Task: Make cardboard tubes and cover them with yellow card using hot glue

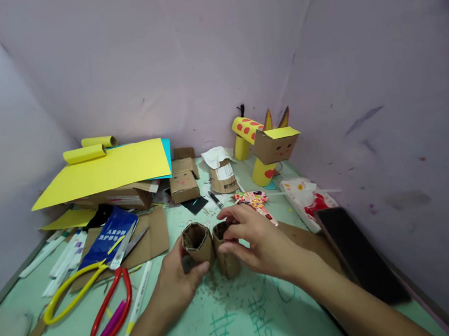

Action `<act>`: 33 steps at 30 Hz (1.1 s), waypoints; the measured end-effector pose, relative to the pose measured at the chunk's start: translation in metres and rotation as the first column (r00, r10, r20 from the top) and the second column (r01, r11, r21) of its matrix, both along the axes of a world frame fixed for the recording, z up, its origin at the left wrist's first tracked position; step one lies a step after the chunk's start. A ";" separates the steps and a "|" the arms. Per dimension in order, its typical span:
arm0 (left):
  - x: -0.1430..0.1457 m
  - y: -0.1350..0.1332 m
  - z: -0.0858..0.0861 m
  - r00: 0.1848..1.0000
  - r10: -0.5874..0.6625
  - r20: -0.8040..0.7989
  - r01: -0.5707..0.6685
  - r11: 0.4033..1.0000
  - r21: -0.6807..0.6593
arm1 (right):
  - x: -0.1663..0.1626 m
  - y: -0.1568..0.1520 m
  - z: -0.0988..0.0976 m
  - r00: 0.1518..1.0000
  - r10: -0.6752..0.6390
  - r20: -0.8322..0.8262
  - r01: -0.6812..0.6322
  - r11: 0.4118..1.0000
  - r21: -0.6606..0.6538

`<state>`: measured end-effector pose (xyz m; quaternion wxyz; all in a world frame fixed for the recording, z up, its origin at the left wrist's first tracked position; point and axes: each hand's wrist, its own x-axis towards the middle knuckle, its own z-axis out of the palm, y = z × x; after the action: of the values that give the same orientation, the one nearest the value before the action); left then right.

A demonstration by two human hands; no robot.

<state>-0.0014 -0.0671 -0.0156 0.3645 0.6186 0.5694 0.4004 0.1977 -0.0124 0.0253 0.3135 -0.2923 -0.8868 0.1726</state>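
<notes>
The 2 short rolls stand upright and side by side, touching, on the green table (232,322) near its front middle. The left cardboard tube (197,243) sits in the left hand (176,285), thumb curled across its front wall and fingers hidden behind it. The right cardboard tube (226,258) is gripped by the right hand (260,242), thumb on the near rim and fingers bent over the far rim.

The step in hand looks like pressing the 2 tubes together wall to wall. Fixing them would call for even pressure from both sides, so neither soft roll crushes or tips.

Brown crumbs lie on the table at 6 o'clock from the tubes. The scissors (89,300) lie at 8 o'clock, a blue packet (109,236) at 9, a small cardboard box (184,185) at 12, a spotted cardboard animal (266,145) at 1 and a black slab (357,250) at 3.
</notes>
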 end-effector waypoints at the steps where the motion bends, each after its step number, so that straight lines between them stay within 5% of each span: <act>1: 0.000 0.000 -0.001 1.000 -0.014 0.027 0.014 1.000 -0.004 | 0.000 -0.003 -0.006 0.998 -0.025 -0.065 0.022 0.999 -0.046; 3: 0.001 0.000 -0.001 0.997 -0.051 0.064 0.052 0.999 -0.012 | 0.000 -0.013 -0.020 0.962 -0.124 -0.242 0.074 0.976 -0.204; 5: 0.002 -0.001 0.001 0.993 -0.098 0.072 0.101 0.994 -0.029 | 0.001 -0.024 -0.036 0.889 -0.233 -0.395 0.034 0.892 -0.451; 9: 0.005 -0.003 0.007 0.990 -0.141 -0.001 0.140 0.986 -0.095 | 0.004 -0.035 -0.058 0.886 -0.263 -0.382 -0.081 0.724 -0.686; 16: 0.008 -0.001 0.000 0.997 -0.014 -0.075 0.011 0.999 -0.040 | 0.004 -0.021 -0.058 0.912 -0.215 -0.349 -0.016 0.831 -0.555; 22: 0.008 0.002 -0.014 0.994 -0.035 -0.103 0.030 0.998 -0.057 | 0.002 -0.019 -0.072 0.906 -0.157 -0.392 -0.102 0.820 -0.564; 33: 0.008 0.004 -0.014 0.988 -0.012 -0.156 0.001 0.997 -0.072 | 0.002 -0.020 -0.075 0.901 -0.155 -0.405 -0.103 0.831 -0.547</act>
<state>0.0068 -0.0630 -0.0300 0.3419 0.6364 0.6084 0.3285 0.2001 -0.0327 -0.0496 0.4059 -0.3373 -0.7017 0.4787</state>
